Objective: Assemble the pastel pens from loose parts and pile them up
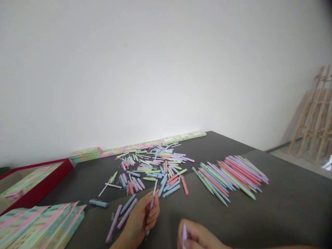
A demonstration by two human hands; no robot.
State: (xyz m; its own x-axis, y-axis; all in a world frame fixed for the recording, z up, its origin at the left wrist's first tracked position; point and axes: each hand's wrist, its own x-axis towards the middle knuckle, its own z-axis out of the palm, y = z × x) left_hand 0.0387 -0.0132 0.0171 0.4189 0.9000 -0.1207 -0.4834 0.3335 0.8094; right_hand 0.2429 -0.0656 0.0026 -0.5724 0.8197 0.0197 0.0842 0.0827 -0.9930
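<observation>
My left hand (145, 218) is closed around a purple pen barrel (151, 204), with a thin white refill sticking up out of it. To its right, at the bottom edge, my right hand (197, 235) pinches a light purple pen part (184, 233) with a tapered end. Beside my left wrist lie loose purple barrels (113, 224) and a blue clipped one (98, 203). Ahead of both hands spreads a jumble of pastel pen parts (155, 169): barrels, tapered tips and white refills. Slim whole-looking pens (230, 176) lie in a slanting row at the right.
Stacked pastel cartons (44, 221) fill the near left. Behind them is a red box (38, 183) holding more cartons. A line of flat packs (140, 146) runs along the wall edge of the dark table (280, 204). Wooden racks (316, 114) lean at the far right.
</observation>
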